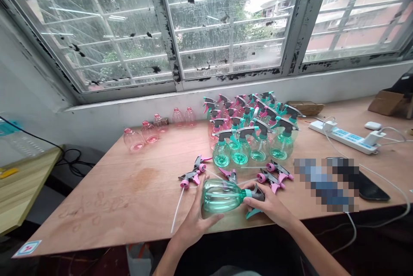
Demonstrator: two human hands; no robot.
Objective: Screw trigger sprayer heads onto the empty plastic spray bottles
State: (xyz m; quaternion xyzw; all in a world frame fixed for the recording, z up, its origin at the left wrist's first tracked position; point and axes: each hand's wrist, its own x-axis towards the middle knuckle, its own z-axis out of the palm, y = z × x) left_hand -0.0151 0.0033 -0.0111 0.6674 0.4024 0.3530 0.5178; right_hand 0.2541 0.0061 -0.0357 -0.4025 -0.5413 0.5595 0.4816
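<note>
A clear green spray bottle (222,195) lies sideways between my hands, just above the table's front edge. My left hand (196,220) cups its rounded base end, thumb below and fingers behind. At the neck, my right hand (269,203) grips the grey and teal spray head (257,194), whose teal trigger (253,213) points down. Loose pink and grey spray heads lie close around: a pair (190,178) by my left hand, one (228,175) behind the bottle, and a pair (273,177) beyond my right hand. White dip tubes trail from some of them.
Several green and pink spray bottles (240,155) with heads on stand grouped at the back. Several headless pink bottles (134,140) stand back left. On the right are a white power strip (345,136), a black phone (374,188), cables and a cardboard box (385,102).
</note>
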